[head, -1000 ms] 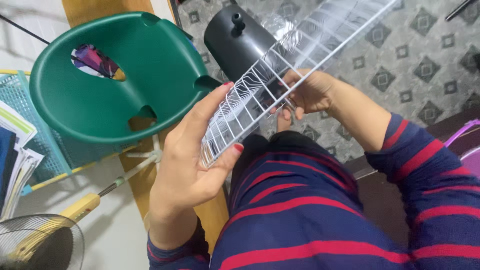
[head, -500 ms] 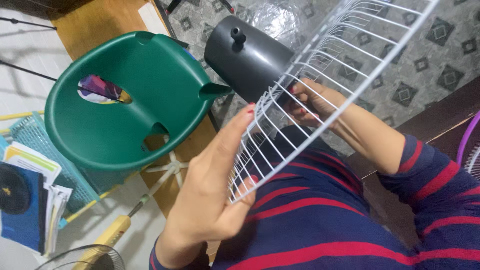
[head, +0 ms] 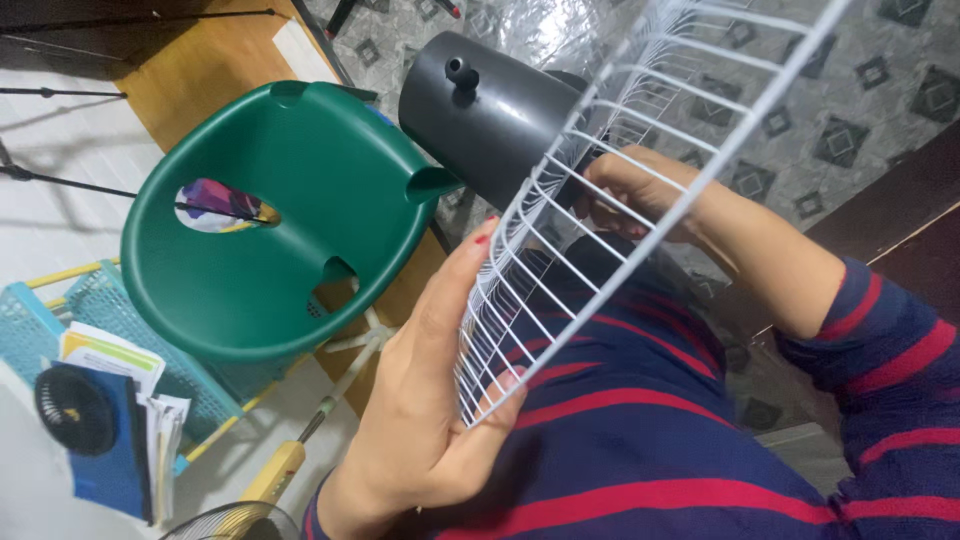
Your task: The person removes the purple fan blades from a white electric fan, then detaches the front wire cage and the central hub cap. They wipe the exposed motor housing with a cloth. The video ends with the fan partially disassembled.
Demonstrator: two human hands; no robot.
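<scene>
Left hand (head: 425, 400): grip closed on lower rim of white wire fan guard (head: 600, 190).
Right hand (head: 630, 190): grip closed on guard wires, beside black motor housing (head: 485, 115).
Nearby: green plastic chair (head: 270, 220).

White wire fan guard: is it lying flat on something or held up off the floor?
Held up: the white wire fan guard is tilted, its lower rim in the left hand, the right hand behind its wires.
</scene>
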